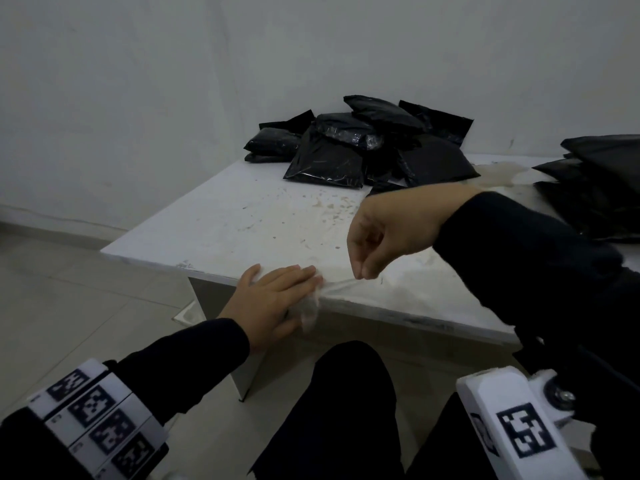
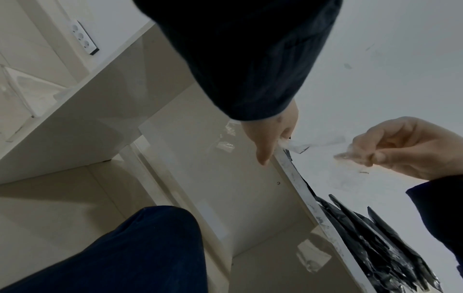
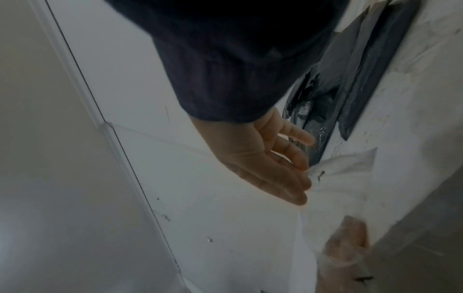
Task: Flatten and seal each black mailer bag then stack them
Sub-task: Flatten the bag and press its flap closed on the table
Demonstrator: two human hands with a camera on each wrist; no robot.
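Left hand (image 1: 273, 299) flat on bag (image 1: 310, 308), head view
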